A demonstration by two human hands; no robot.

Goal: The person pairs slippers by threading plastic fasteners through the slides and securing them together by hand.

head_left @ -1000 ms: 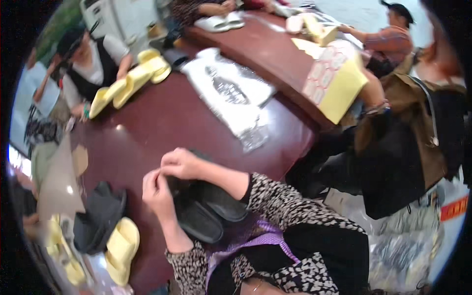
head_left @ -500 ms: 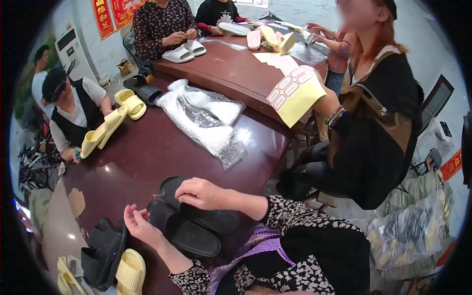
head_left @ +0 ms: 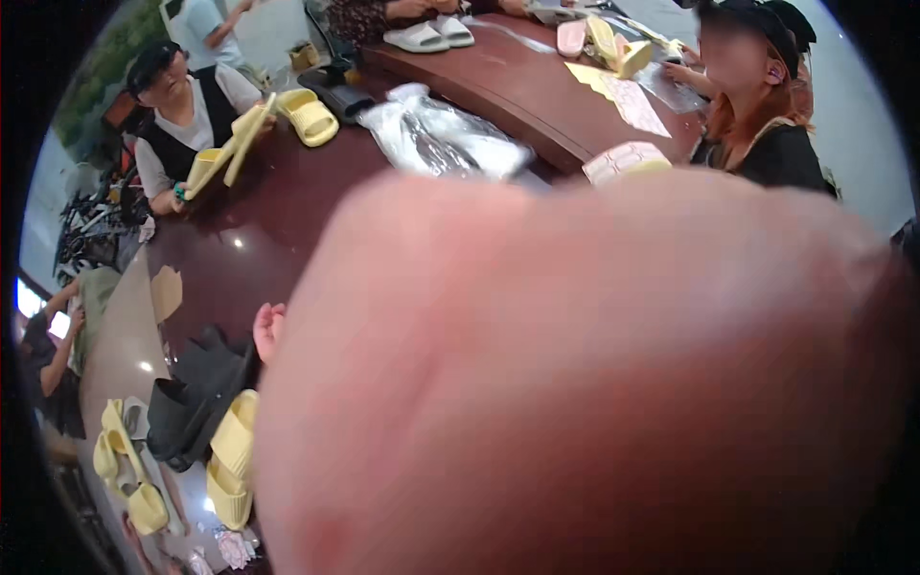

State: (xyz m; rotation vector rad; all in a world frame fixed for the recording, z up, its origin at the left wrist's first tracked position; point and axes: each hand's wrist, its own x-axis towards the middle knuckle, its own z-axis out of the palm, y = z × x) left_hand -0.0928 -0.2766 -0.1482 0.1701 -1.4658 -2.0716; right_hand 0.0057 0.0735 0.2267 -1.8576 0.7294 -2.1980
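My right hand (head_left: 575, 364) is raised right in front of the camera and fills much of the head view, blurred. Its fingers cannot be made out, nor whether it holds anything. Past its left edge, part of my left hand (head_left: 269, 332) shows over the table, its fingers loosely bent and apart with nothing visible in them. Nearest to it are black slippers (head_left: 199, 398) on the table at the left. A pair of yellow slippers (head_left: 230, 458) lies just in front of those. Whatever lies on the table behind my right hand is hidden.
Across the dark red table (head_left: 259, 206), a person holds yellow slippers (head_left: 230, 153). Clear plastic bags (head_left: 441, 134) lie farther back. White slippers (head_left: 428, 36) and printed sheets (head_left: 637, 103) are on the far table. Another person (head_left: 767, 144) is at the right. More yellow slippers (head_left: 144, 503) lie front left.
My right hand has come up from the black slippers to close before the camera, covering them. The view has tilted and shifted, and my left hand is now mostly hidden.
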